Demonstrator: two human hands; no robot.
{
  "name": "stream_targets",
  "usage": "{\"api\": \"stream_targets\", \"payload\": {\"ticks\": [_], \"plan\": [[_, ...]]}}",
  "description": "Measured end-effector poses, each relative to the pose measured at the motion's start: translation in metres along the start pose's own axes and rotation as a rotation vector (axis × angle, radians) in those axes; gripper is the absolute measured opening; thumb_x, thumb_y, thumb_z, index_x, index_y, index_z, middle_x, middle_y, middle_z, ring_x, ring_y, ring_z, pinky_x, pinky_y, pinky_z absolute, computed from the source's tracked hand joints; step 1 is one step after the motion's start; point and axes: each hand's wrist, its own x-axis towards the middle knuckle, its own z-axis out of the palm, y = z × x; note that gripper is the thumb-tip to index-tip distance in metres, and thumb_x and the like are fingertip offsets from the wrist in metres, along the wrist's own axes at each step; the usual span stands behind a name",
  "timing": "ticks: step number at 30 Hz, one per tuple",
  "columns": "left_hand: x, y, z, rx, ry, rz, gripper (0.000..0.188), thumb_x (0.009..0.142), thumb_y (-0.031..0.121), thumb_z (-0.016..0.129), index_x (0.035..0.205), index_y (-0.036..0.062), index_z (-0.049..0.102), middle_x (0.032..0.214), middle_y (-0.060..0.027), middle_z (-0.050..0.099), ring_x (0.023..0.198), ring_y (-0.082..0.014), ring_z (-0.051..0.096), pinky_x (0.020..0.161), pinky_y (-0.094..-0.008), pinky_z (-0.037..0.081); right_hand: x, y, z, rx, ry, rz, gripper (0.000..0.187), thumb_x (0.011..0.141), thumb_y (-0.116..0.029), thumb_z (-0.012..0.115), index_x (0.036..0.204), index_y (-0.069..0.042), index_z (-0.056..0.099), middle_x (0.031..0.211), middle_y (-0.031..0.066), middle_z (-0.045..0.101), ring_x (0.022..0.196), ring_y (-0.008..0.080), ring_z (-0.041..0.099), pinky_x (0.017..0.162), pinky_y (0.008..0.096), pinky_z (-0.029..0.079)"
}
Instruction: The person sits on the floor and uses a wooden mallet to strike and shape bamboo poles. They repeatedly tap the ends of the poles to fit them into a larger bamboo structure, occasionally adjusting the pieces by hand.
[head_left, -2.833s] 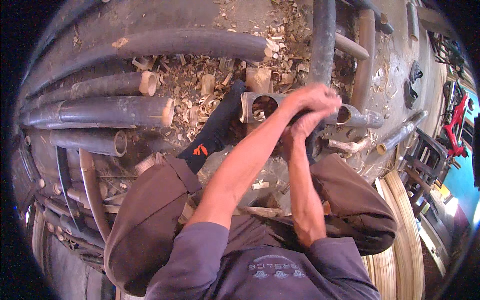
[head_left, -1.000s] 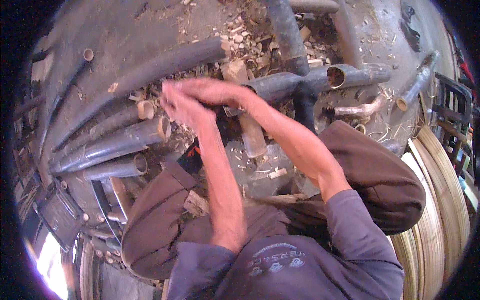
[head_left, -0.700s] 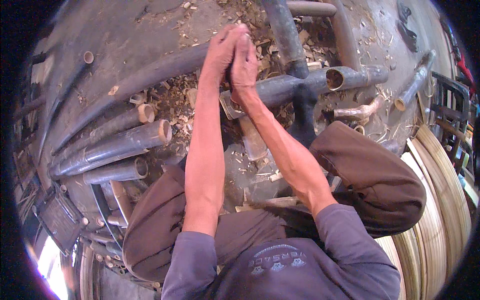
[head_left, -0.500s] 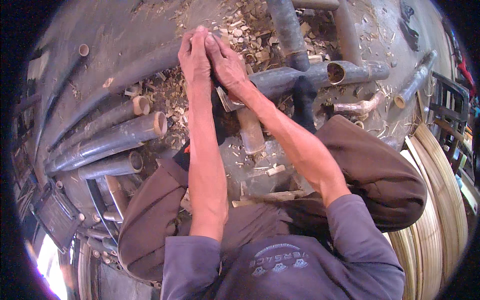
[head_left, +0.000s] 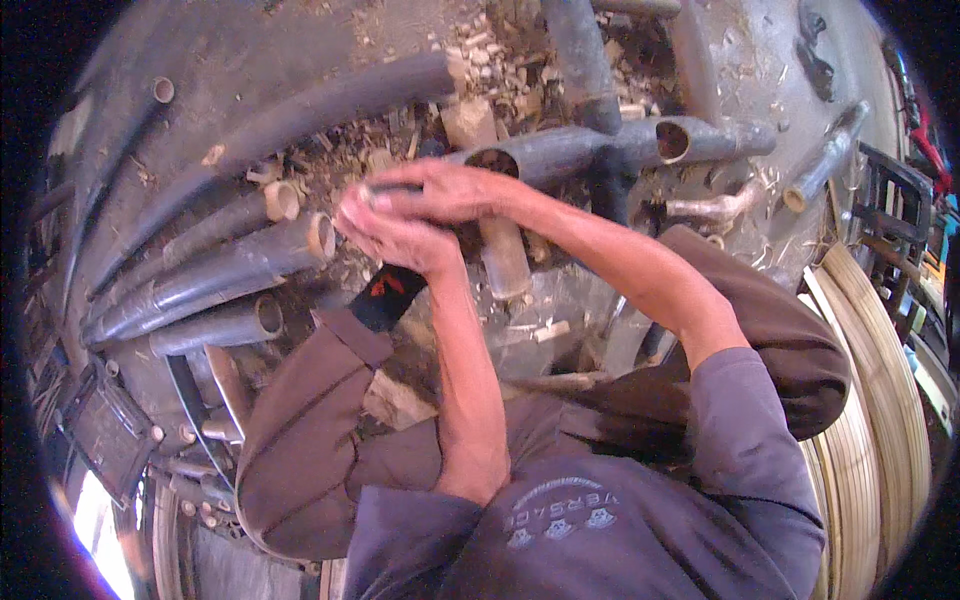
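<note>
Bamboo pole (head_left: pixel 562 153) near blurred, two-handed grip (head_left: pixel 438 192)

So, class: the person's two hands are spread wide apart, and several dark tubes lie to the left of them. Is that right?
Not quite: the head view shows the left hand and right hand close together, not spread apart. Several dark tubes do lie to the left.

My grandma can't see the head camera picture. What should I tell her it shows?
A seated person has their left hand and right hand together, blurred, near a dark sock; whether they hold anything is unclear. Dark tubes and pale chips lie around on the floor.
</note>
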Motion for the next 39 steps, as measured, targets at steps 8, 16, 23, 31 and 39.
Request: {"api": "stream_targets", "payload": {"ticks": [8,16,23,31,39], "plan": [[0.053,0.029,0.079,0.188,-0.809,-0.066,0.036,0.093,0.034,0.062,0.108,0.0011,0.063,0.097,-0.0071,0.062,0.09,-0.0152,0.052,0.081,-0.0291,0.044,0.005,-0.013,-0.025,0.854,0.756,-0.058,0.046,0.101,-0.038,0.049,0.129,-0.002,0.057,0.125,0.0092,0.061,0.112,0.0163,0.055,0.1,0.0308,0.042],[0.017,-0.004,0.028,-0.014,-0.094,0.054,0.035,0.098,0.035,0.054,0.101,0.0008,0.059,0.098,-0.0093,0.059,0.091,-0.0208,0.056,0.083,-0.037,0.047,0.008,0.007,-0.012,0.358,0.176,-0.086,0.06,0.098,-0.054,0.044,0.137,-0.009,0.053,0.135,0.0126,0.056,0.124,0.0204,0.05,0.106,0.0335,0.038],[0.031,-0.014,0.052,-0.296,-0.247,-0.2,0.023,0.098,0.022,0.048,0.1,0.0018,0.059,0.097,-0.0064,0.061,0.091,-0.0179,0.056,0.085,-0.0337,0.047,0.014,0.013,-0.031,0.037,0.439,-0.074,0.052,0.099,-0.041,0.052,0.134,-0.002,0.054,0.127,0.0106,0.061,0.121,0.0184,0.052,0.105,0.0321,0.039],[0.024,-0.021,0.134,-0.329,-1.109,-0.385,0.019,0.091,0.019,0.06,0.096,0.0021,0.067,0.093,-0.0035,0.067,0.086,-0.0115,0.059,0.079,-0.0272,0.049,-0.015,0.021,-0.044,0.291,1.278,-0.097,0.055,0.099,-0.043,0.053,0.134,-0.001,0.051,0.127,0.0094,0.058,0.116,0.0165,0.051,0.1,0.0293,0.04],[-0.04,-0.029,0.151,0.056,-1.914,-0.147,0.035,0.09,0.037,0.062,0.099,0.0031,0.067,0.095,-0.0025,0.066,0.092,-0.0134,0.057,0.087,-0.0295,0.046,-0.06,0.046,-0.009,0.215,1.782,-0.039,0.073,0.101,-0.06,0.025,0.149,-0.005,0.028,0.145,0.0111,0.038,0.13,0.0212,0.041,0.108,0.0344,0.033]]}}
